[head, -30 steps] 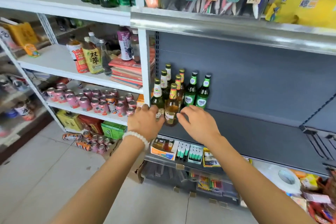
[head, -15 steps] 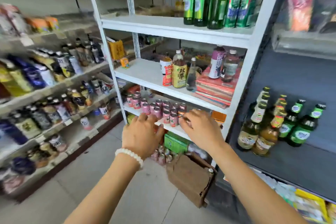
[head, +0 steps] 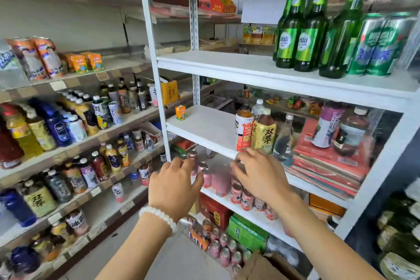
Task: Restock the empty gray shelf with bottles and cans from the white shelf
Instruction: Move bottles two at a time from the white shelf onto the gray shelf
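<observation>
White shelf (head: 284,79): fills the view behind and above both hands' fingers, several boards high.
Green glass bottles (head: 302,29): upright on the upper board, far above the fingers, green cans (head: 379,45) just beside them.
Tea bottles (head: 263,130): standing on the middle board, directly above the right fingers.
Red packets (head: 329,163): stacked flat on that board, to the right of the right fingers.
Pink cans (head: 219,179): clustered on the lower board, between and just beyond the two sets of fingers; blurred.
Left hand (head: 173,185): beaded bracelet (head: 159,216) at the wrist; fingers loosely spread, holding nothing, reaching at the cans.
Right hand (head: 261,175): fingers spread and slightly bent over the cans; contact cannot be told.
</observation>
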